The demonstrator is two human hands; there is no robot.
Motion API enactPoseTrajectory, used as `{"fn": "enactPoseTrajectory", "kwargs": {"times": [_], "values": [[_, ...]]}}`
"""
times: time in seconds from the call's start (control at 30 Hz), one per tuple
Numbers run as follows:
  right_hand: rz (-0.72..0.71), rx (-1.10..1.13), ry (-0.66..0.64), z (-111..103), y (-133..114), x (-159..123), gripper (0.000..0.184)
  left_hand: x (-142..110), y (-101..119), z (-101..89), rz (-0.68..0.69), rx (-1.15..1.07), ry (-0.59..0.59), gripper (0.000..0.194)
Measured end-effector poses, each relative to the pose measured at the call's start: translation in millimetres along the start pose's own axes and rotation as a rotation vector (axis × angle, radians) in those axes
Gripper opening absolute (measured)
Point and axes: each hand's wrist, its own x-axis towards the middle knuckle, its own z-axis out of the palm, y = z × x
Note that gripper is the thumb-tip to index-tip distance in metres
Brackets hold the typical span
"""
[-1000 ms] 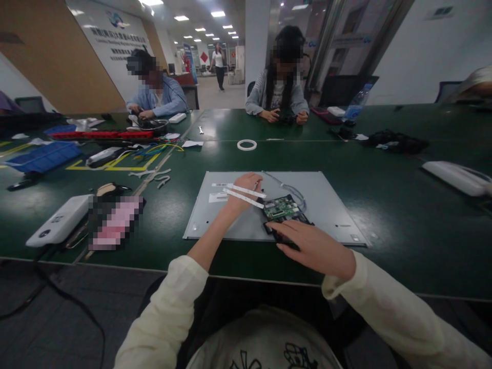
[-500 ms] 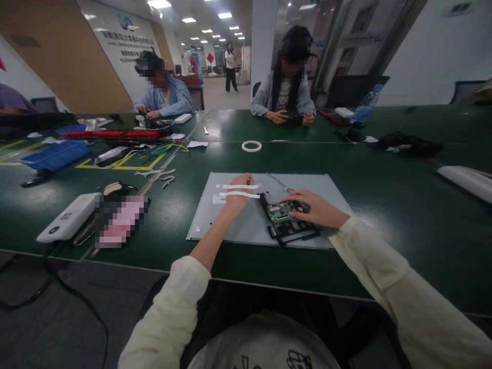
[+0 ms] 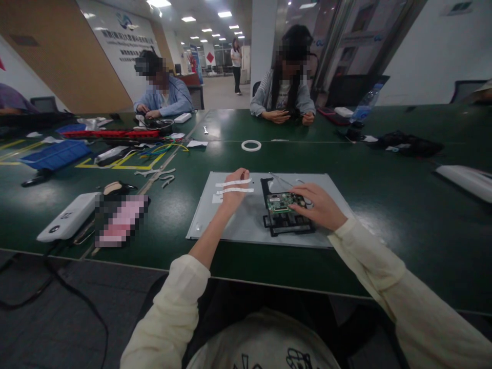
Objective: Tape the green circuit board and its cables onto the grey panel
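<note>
My right hand (image 3: 317, 204) grips the right side of a green circuit board (image 3: 280, 202), its thumb over the front edge. Under the board is a black plastic frame (image 3: 289, 228), resting on a grey panel (image 3: 209, 218). Left of the frame, my left hand (image 3: 235, 185) hovers over the panel with fingers curled; whatever they hold, if anything, is hidden. Two white tape strips (image 3: 232, 183) lie across the back of this hand. A thin grey cable (image 3: 280, 179) runs behind the board.
Past the panel lies a white tape roll (image 3: 251, 146). To the left are a white power bank (image 3: 69, 218), a phone (image 3: 122, 221), scraps of white strip (image 3: 167, 180) and a blue tray (image 3: 56, 155). Two people sit across the green table (image 3: 215, 261).
The board and black frame have turned straighter and shifted slightly away from me, with my right hand on the board. My left hand has moved slightly left, away from the frame, carrying the strips.
</note>
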Motion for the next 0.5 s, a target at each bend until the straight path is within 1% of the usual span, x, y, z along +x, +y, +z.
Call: {"fn": "enactPoseTrajectory", "kwargs": {"times": [0.07,0.13,0.23,0.33,0.43,0.5], "values": [[0.000,-0.012,0.014,1.0,0.1,-0.7,0.036,-1.0,2.2,3.3,0.019,0.008,-0.045,0.027],[0.002,-0.011,0.012,3.2,-0.8,-1.6,0.035,-2.6,4.7,7.1,0.069,0.019,-0.085,0.024],[0.007,-0.001,-0.012,7.0,-4.5,-1.7,0.034,-6.2,9.0,13.5,0.210,0.057,-0.124,0.020],[0.013,0.008,-0.072,10.1,-9.8,-0.7,0.033,-10.1,11.4,21.6,0.323,0.099,-0.150,0.022],[0.020,0.021,-0.126,11.6,-13.8,-0.5,0.033,-12.3,11.1,29.8,0.378,0.121,-0.158,0.024],[0.042,0.036,-0.156,11.4,-14.8,-0.7,0.034,-12.2,10.5,32.9,0.384,0.132,-0.160,0.021]]}}
